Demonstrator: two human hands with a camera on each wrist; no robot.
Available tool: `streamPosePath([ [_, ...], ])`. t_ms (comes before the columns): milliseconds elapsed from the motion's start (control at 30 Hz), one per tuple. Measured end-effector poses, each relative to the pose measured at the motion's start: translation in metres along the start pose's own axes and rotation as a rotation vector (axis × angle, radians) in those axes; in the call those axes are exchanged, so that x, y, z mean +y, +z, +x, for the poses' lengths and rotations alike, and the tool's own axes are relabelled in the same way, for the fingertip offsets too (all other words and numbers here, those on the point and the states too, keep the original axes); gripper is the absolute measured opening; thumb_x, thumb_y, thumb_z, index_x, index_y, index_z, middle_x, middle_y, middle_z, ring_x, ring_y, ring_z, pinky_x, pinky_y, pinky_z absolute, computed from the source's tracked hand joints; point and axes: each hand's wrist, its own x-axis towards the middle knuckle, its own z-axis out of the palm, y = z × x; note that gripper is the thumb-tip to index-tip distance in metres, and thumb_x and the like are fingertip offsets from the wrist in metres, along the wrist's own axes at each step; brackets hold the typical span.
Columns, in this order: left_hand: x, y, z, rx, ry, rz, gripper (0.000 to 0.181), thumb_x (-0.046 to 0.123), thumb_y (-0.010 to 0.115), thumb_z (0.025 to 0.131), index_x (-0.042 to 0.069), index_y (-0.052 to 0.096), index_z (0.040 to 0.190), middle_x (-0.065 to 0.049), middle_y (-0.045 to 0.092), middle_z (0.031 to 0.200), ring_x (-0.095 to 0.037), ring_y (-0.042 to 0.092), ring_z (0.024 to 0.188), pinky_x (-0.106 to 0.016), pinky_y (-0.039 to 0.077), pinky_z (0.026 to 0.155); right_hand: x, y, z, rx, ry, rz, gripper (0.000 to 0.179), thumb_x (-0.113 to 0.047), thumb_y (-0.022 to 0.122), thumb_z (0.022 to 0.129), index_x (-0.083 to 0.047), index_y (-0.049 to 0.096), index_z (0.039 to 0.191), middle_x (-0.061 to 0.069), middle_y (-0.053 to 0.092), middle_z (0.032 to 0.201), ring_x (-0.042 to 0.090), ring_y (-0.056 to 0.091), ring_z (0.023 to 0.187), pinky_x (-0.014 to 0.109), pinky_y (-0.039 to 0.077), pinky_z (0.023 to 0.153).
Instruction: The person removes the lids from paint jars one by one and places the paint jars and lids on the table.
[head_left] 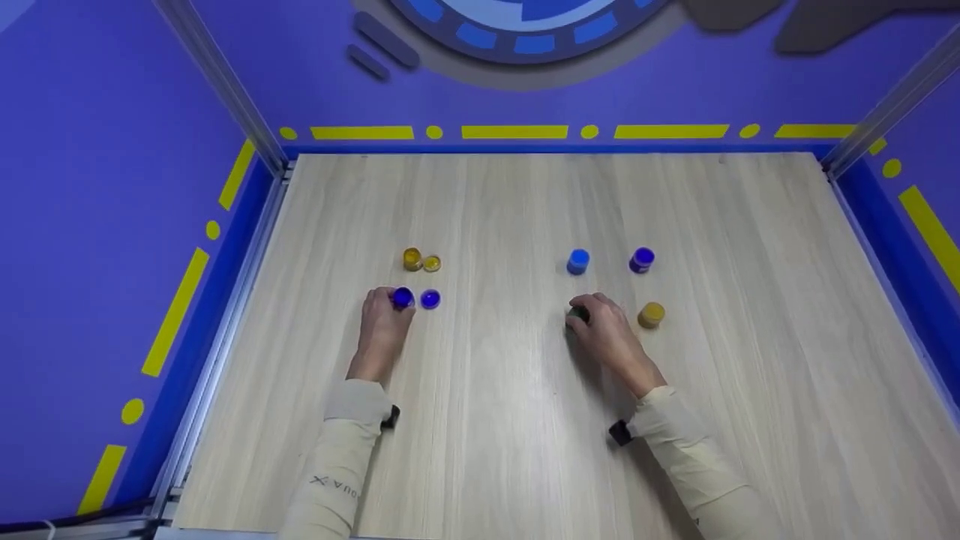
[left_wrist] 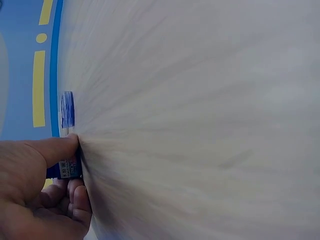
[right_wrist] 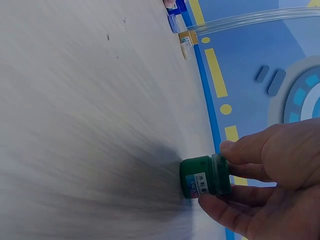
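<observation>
My left hand [head_left: 385, 322] grips a small dark blue paint jar [head_left: 403, 298] between thumb and fingers; the jar is uncapped and stands on the table. Just right of it lies its blue lid [head_left: 430, 299], also visible as a blue-streaked lid [left_wrist: 67, 109] in the left wrist view. My right hand [head_left: 606, 330] pinches a green paint jar [right_wrist: 200, 177] around its capped end. In the right wrist view that jar stands on the table with its printed label showing; from the head it is mostly hidden under the fingers.
Behind the left hand stand an open yellow paint jar [head_left: 412, 259] and its lid [head_left: 432, 263]. Around the right hand are capped jars: light blue [head_left: 577, 261], purple-blue [head_left: 642, 259] and yellow [head_left: 652, 314]. Blue walls enclose the wooden table [head_left: 495, 420] at the back and sides.
</observation>
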Motion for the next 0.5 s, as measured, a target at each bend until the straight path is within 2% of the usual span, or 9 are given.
streamPosePath([
  [200,0.001,0.0,-0.001,0.006,0.006,0.031,0.04,0.011,0.072,0.096,-0.008,0.054,0.126,-0.02,0.054,0.121,-0.033,0.052,0.118,-0.043,0.042,0.104,-0.003,0.004,-0.004,-0.005,-0.053,0.009,0.024,-0.005,0.072,0.095,0.005,0.069,0.117,0.02,0.067,0.115,0.035,0.063,0.11,0.05,0.05,0.097],
  [500,-0.001,-0.001,-0.005,-0.035,-0.009,0.002,0.05,0.013,0.07,0.096,-0.008,0.048,0.136,-0.02,0.049,0.128,-0.033,0.046,0.127,-0.044,0.037,0.111,-0.013,0.008,-0.006,-0.076,-0.086,0.013,0.021,-0.003,0.075,0.092,0.005,0.07,0.111,0.018,0.068,0.106,0.03,0.064,0.099,0.048,0.053,0.089],
])
